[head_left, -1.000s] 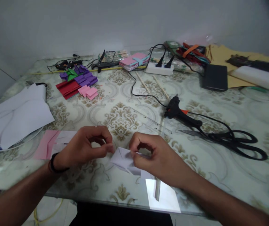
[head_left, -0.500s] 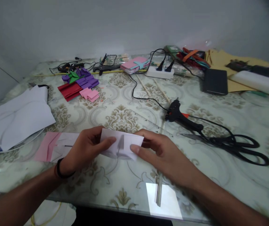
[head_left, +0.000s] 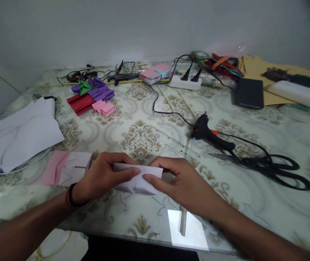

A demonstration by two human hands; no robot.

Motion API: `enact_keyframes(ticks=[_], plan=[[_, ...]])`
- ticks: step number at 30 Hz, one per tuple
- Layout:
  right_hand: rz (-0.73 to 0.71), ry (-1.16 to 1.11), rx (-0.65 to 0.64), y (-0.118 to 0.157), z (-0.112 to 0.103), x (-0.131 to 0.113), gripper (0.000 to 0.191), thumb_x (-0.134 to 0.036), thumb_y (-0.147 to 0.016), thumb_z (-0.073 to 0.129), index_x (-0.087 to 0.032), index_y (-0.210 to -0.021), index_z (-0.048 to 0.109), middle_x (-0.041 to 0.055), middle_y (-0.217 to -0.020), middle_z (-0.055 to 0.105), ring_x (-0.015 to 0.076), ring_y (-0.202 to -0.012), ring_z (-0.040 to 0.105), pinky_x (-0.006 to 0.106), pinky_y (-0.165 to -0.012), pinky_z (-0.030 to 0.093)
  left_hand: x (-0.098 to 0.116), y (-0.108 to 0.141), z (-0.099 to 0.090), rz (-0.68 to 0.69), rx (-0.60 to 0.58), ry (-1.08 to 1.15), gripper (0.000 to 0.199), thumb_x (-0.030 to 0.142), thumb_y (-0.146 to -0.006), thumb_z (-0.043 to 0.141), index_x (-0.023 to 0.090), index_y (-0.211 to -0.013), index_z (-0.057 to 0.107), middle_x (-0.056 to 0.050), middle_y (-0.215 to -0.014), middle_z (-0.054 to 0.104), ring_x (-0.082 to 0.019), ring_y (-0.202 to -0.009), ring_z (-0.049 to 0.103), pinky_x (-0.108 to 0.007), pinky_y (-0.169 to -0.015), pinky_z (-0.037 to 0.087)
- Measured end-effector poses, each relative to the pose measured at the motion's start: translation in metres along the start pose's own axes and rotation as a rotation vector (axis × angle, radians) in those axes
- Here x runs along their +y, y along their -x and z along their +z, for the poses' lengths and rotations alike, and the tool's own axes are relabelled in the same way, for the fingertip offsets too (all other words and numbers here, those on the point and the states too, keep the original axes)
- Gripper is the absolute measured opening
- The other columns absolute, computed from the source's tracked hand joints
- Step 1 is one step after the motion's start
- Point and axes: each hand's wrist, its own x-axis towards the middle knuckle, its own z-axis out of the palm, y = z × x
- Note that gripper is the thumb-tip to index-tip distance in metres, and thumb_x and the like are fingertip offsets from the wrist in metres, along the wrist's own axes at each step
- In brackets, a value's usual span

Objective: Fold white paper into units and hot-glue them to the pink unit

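Between my two hands is a folded white paper [head_left: 144,186] with a crease or slit down its middle. My left hand [head_left: 110,174] pinches its left half, thumb on the near face and fingers behind. On the right half, my right hand [head_left: 174,177] grips the same way, its thumb tip close to the left one. Some fingers are hidden behind the paper. Just left of my left hand lies a folded pink-and-white paper [head_left: 75,163], partly covered by that hand.
Right of my hands lie a black glue gun [head_left: 212,134] and large black scissors [head_left: 266,166]. A clear ruler [head_left: 171,139] is beyond my hands. White sheets [head_left: 26,134] lie at left. Folded coloured papers [head_left: 97,90] and a power strip [head_left: 184,82] sit farther back.
The white paper has come slightly nearer, and its raised right flap now lies folded down. My thumbs have moved closer together along its top edge.
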Motion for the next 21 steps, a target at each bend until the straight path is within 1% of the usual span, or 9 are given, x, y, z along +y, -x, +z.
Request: enact_keyframes(ticks=[3,5,9,11,15,19,21], plan=[[-0.054,-0.038,0.046,0.0,0.002,-0.001,0.013,-0.031,-0.092,0.066,-0.021,-0.084,0.069,-0.0009,-0.077,0.069,0.014,-0.07,0.06,0.026,-0.064,0.044,0.001,0.001,0.001,0.005,-0.002,-0.052,0.024,0.036,-0.086,0.075,0.014,-0.082,0.079,-0.002,-0.069,0.07,-0.01,-0.059,0.054,-0.019,-0.051,0.037],[-0.075,-0.063,0.073,0.001,0.003,0.0,0.012,-0.029,-0.093,0.065,-0.021,-0.084,0.068,-0.0009,-0.077,0.069,0.0139,-0.07,0.06,0.026,-0.064,0.044,0.002,0.002,0.003,0.014,-0.001,-0.101,0.024,0.036,-0.087,0.074,0.014,-0.081,0.079,-0.002,-0.068,0.071,-0.011,-0.059,0.056,-0.02,-0.051,0.037],[-0.118,-0.076,0.086,0.002,0.006,0.001,0.009,-0.022,-0.089,0.065,-0.021,-0.08,0.068,-0.0014,-0.075,0.068,0.0138,-0.069,0.061,0.027,-0.065,0.045,0.007,0.004,0.006,0.096,-0.026,-0.146,0.019,0.03,-0.09,0.069,0.016,-0.083,0.08,-0.002,-0.073,0.076,-0.013,-0.064,0.063,-0.021,-0.057,0.044],[-0.131,-0.079,0.093,0.003,0.007,0.001,0.008,-0.02,-0.086,0.066,-0.021,-0.079,0.068,-0.0015,-0.075,0.068,0.014,-0.07,0.061,0.027,-0.065,0.046,0.007,0.005,0.007,0.132,-0.025,-0.166,0.017,0.027,-0.091,0.068,0.017,-0.084,0.08,-0.001,-0.074,0.077,-0.013,-0.066,0.065,-0.021,-0.059,0.045],[-0.133,-0.094,0.108,0.004,0.009,0.0,0.006,-0.019,-0.085,0.065,-0.021,-0.08,0.066,-0.0016,-0.074,0.066,0.0138,-0.069,0.059,0.027,-0.065,0.045,0.007,0.007,0.008,0.186,-0.006,-0.216,0.014,0.024,-0.091,0.068,0.019,-0.085,0.079,0.001,-0.073,0.076,-0.011,-0.064,0.064,-0.02,-0.059,0.045],[-0.14,-0.148,0.081,0.005,0.011,0.001,0.009,-0.012,-0.079,0.063,-0.02,-0.075,0.063,-0.0029,-0.072,0.062,0.0124,-0.068,0.057,0.026,-0.065,0.044,0.007,0.008,0.01,0.254,-0.021,-0.25,0.012,0.02,-0.091,0.069,0.019,-0.084,0.078,0.004,-0.069,0.073,-0.007,-0.059,0.06,-0.017,-0.058,0.042],[-0.133,-0.18,0.062,0.005,0.01,0.001,0.011,-0.01,-0.076,0.062,-0.02,-0.073,0.061,-0.0034,-0.071,0.061,0.0121,-0.067,0.056,0.026,-0.065,0.044,0.009,0.009,0.009,0.265,-0.03,-0.255,0.012,0.019,-0.091,0.068,0.018,-0.083,0.077,0.004,-0.068,0.072,-0.007,-0.058,0.059,-0.017,-0.057,0.042]])
